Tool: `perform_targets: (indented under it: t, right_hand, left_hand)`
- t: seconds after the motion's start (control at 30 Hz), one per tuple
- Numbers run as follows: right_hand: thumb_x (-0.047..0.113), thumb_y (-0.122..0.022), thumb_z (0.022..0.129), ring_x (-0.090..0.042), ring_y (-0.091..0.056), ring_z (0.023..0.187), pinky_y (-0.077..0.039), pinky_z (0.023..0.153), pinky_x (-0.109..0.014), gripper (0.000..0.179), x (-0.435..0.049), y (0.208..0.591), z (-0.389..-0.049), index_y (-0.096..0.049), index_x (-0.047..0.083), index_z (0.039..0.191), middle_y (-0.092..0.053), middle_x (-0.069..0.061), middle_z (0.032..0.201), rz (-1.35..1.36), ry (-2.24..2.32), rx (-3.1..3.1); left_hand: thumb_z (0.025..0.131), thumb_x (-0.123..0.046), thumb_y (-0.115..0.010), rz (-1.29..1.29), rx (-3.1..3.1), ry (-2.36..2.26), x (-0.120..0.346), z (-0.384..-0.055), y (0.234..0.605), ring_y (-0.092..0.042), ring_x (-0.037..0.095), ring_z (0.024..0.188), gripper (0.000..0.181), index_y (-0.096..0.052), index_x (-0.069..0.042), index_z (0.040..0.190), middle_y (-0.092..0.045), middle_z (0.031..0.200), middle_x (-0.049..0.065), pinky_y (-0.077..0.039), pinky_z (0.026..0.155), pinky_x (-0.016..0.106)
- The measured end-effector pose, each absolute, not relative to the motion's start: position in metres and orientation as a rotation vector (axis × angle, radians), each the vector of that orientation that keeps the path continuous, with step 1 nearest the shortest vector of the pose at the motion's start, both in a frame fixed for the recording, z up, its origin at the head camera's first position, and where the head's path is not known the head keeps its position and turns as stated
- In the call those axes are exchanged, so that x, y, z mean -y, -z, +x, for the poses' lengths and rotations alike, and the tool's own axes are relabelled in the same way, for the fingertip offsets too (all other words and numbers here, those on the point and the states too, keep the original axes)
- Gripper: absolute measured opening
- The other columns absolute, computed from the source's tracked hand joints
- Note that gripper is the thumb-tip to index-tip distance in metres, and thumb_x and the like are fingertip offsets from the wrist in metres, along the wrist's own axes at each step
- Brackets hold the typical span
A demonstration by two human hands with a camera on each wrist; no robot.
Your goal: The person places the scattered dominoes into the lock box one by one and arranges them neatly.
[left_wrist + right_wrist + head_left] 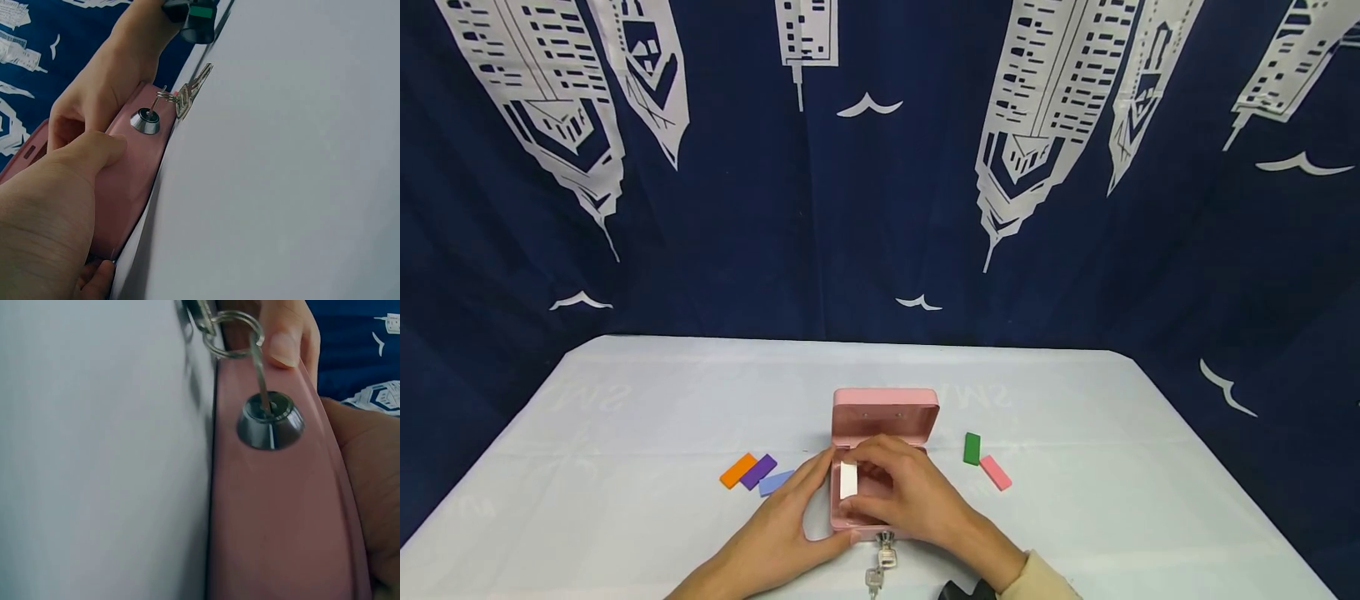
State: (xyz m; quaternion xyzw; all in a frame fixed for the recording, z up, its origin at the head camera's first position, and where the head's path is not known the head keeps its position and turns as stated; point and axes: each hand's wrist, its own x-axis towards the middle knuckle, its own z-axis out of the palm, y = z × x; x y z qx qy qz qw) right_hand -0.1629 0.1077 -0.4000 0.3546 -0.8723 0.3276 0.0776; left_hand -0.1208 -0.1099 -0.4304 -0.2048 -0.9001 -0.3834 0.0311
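Note:
A pink lockable cash box (842, 523) stands on the table with its lid (886, 400) raised. My left hand (778, 533) grips its left side, thumb on the front wall and fingers along the side. Inside the box, my right hand (917, 492) pinches a white block (848, 481) between thumb and fingertips. A key sits in the silver lock (270, 422) on the front wall, and a ring with more keys (874, 577) hangs from it. In the right wrist view the box's front wall hides the white block.
Left of the box lie an orange block (738, 471), a purple block (758, 472) and a light blue block (775, 482), partly behind my left hand. To its right are a green block (972, 448) and a pink block (996, 472). A dark blue patterned curtain (737, 250) hangs behind the white table (647, 400).

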Motion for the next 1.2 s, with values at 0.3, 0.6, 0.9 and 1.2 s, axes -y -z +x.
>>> perform_targets:
  t: [0.3, 0.6, 0.9, 1.2]
  right_hand:
    - [0.037, -0.087, 0.074, -0.004, -0.068, 0.103, -0.054, 0.094, -0.027, 0.039, -0.1008, 0.4008, -0.1639, -0.075, 0.019, 0.106, -0.075, 0.013, 0.105, 1.074, -0.798, 2.640]
    - [0.032, -0.087, 0.076, -0.007, -0.069, 0.103, -0.056, 0.093, -0.026, 0.031, -0.0977, 0.3984, -0.1637, -0.080, 0.016, 0.102, -0.076, 0.008, 0.103, 1.107, -0.734, 2.684]
    - [0.027, -0.079, 0.086, -0.010, -0.064, 0.115, -0.051, 0.102, -0.029, 0.032, -0.0998, 0.3935, -0.1629, -0.076, 0.017, 0.116, -0.073, 0.008, 0.118, 1.168, -0.635, 2.784]
    - [0.025, -0.074, 0.088, -0.011, -0.060, 0.123, -0.047, 0.108, -0.034, 0.034, -0.1026, 0.3920, -0.1638, -0.074, 0.019, 0.121, -0.070, 0.009, 0.125, 1.194, -0.599, 2.824]
  left_hand:
    - [0.082, -0.069, -0.067, -0.623, 2.806, 1.198, 0.1106, -0.1231, 0.4292, -0.040, 0.020, 0.146, 0.101, -0.024, -0.022, 0.160, -0.033, 0.162, -0.007, -0.043, 0.112, 0.050]
    - [0.082, -0.069, -0.067, -0.621, 2.807, 1.209, 0.1106, -0.1233, 0.4283, -0.042, 0.020, 0.144, 0.100, -0.024, -0.025, 0.160, -0.032, 0.163, -0.007, -0.045, 0.111, 0.050]
    - [0.082, -0.069, -0.067, -0.614, 2.809, 1.183, 0.1107, -0.1213, 0.4289, -0.040, 0.022, 0.146, 0.100, -0.025, -0.022, 0.160, -0.033, 0.163, -0.005, -0.043, 0.112, 0.051]
    - [0.083, -0.071, -0.065, -0.625, 2.837, 1.151, 0.1108, -0.1209, 0.4283, -0.040, 0.022, 0.146, 0.100, -0.023, -0.023, 0.160, -0.032, 0.163, -0.006, -0.043, 0.112, 0.052]
